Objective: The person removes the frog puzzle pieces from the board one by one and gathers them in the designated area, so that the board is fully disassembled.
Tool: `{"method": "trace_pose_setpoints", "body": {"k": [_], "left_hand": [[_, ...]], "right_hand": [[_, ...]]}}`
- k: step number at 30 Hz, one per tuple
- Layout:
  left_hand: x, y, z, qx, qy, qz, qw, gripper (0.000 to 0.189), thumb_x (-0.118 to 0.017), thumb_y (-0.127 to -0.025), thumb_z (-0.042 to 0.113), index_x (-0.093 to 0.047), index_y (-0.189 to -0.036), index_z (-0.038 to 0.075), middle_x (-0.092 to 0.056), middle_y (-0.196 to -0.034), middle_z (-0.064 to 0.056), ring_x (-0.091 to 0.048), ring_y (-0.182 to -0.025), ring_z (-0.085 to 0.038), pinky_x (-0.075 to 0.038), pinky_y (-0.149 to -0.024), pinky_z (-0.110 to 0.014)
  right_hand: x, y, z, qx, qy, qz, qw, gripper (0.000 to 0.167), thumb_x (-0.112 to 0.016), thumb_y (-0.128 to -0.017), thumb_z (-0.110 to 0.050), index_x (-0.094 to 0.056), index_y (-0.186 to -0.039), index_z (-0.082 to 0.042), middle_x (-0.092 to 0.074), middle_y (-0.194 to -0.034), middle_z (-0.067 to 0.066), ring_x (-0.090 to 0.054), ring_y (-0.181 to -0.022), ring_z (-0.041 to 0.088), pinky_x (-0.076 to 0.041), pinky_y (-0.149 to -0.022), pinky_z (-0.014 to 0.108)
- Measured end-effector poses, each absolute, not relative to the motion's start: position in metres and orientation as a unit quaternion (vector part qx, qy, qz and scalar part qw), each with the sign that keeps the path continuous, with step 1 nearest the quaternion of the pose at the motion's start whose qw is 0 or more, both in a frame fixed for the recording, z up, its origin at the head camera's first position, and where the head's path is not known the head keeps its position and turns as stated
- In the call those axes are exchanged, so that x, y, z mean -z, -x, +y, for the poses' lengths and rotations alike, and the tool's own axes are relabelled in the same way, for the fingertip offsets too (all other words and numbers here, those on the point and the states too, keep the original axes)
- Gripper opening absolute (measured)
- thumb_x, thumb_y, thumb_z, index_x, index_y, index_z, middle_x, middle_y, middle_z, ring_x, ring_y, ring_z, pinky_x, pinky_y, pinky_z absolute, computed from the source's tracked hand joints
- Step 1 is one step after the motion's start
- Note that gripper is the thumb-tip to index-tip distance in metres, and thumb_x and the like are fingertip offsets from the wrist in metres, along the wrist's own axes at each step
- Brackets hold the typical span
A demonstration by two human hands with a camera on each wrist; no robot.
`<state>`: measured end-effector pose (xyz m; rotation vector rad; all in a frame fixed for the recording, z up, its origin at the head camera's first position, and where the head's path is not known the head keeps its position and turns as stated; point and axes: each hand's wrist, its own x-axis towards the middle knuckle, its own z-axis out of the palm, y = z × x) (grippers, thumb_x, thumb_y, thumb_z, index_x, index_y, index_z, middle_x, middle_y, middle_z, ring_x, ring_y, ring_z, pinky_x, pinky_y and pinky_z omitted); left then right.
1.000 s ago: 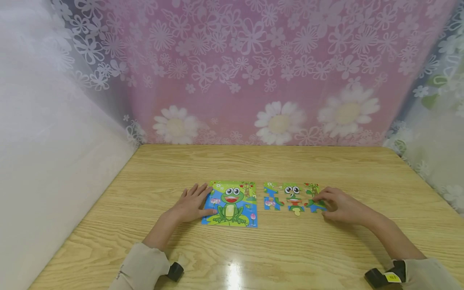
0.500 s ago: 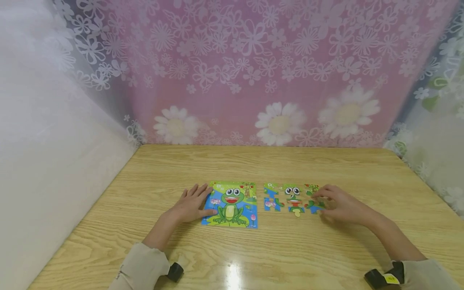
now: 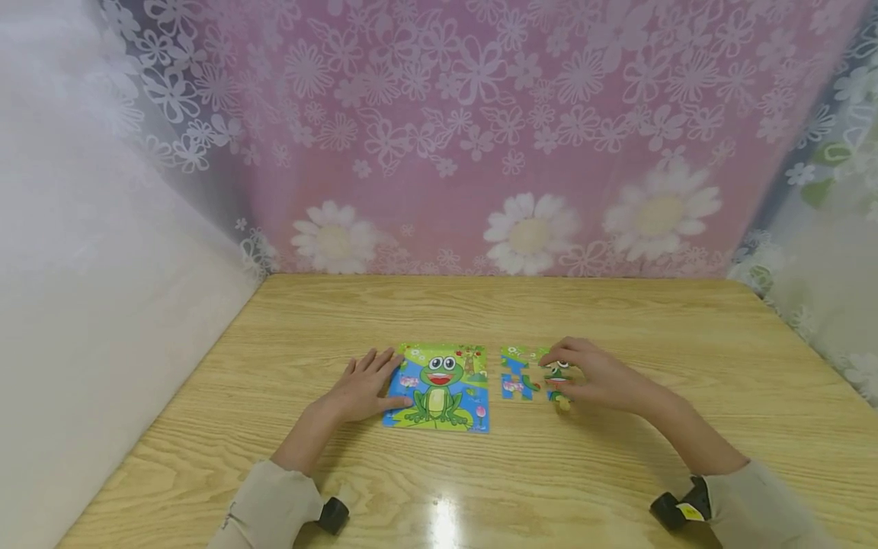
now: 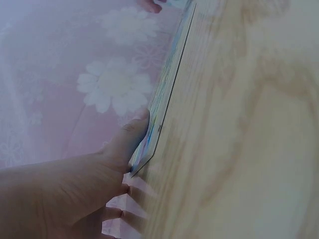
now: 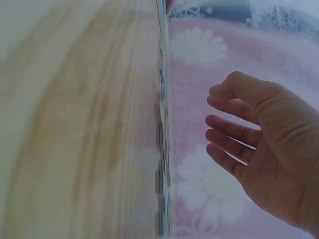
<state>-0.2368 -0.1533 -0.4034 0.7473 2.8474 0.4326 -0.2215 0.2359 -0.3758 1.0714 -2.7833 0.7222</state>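
In the head view a square frog puzzle (image 3: 439, 400) lies on the table with its picture whole. My left hand (image 3: 357, 393) rests on its left edge, thumb on the picture and fingers spread. The left wrist view shows that thumb on the board's edge (image 4: 167, 92). Just right of the puzzle lie loose jigsaw pieces (image 3: 514, 387) of the same frog picture. Over their middle and right part hovers my right hand (image 3: 604, 381), hiding the right-hand pieces. From the right wrist, its loosely bent fingers (image 5: 232, 129) hold nothing and stand apart from the pieces (image 5: 162, 129).
The wooden table (image 3: 439, 305) reaches back to a pink flowered curtain (image 3: 425, 168). Pale cloth (image 3: 103, 267) hangs along the left side, and flowered cloth (image 3: 823, 290) along the right. A black wrist camera (image 3: 332, 516) sits at the left cuff.
My right hand has moved left from the right-hand column of pieces to above the middle column. The left hand and the puzzle beneath it have stayed in place.
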Motion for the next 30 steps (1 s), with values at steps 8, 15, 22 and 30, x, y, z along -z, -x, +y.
{"method": "trace_pose_setpoints", "body": {"k": [8,15,22,30], "left_hand": [[0.404,0.239,-0.157,-0.162,-0.264,0.947,0.09,0.087,-0.054,-0.085,0.057,-0.019,-0.148,0.008,-0.01,-0.151,-0.014,-0.001,-0.136,-0.037,-0.001,-0.104,-0.057],[0.404,0.24,-0.162,-0.172,-0.29,0.934,0.121,0.101,-0.061,-0.077,0.061,-0.012,-0.149,0.01,-0.001,-0.152,-0.012,0.005,-0.136,-0.033,0.004,-0.103,-0.057],[0.4,0.238,-0.163,-0.167,-0.296,0.931,0.134,0.107,-0.064,-0.073,0.063,-0.011,-0.149,0.01,0.001,-0.153,-0.009,0.006,-0.137,-0.031,0.005,-0.103,-0.057],[0.4,0.238,-0.163,-0.157,-0.297,0.933,0.13,0.106,-0.063,-0.074,0.063,-0.011,-0.149,0.009,-0.002,-0.152,-0.01,0.004,-0.137,-0.032,0.004,-0.103,-0.058]], "right_hand": [[0.37,0.23,0.193,-0.228,-0.383,-0.894,0.045,0.028,-0.067,-0.082,-0.008,-0.063,-0.11,-0.006,-0.052,-0.109,0.003,-0.05,-0.098,0.024,-0.047,-0.076,0.039],[0.368,0.235,0.157,-0.247,-0.401,-0.881,0.034,0.029,-0.064,-0.083,-0.007,-0.063,-0.112,-0.007,-0.053,-0.11,0.003,-0.048,-0.103,0.022,-0.045,-0.081,0.04],[0.366,0.234,0.122,-0.261,-0.396,-0.88,0.009,0.03,-0.062,-0.084,-0.009,-0.062,-0.114,-0.007,-0.052,-0.11,0.004,-0.048,-0.102,0.024,-0.044,-0.081,0.039],[0.374,0.233,0.089,-0.264,-0.397,-0.879,-0.018,0.03,-0.064,-0.085,-0.013,-0.062,-0.115,-0.007,-0.054,-0.11,0.005,-0.051,-0.102,0.023,-0.047,-0.082,0.036]]}}
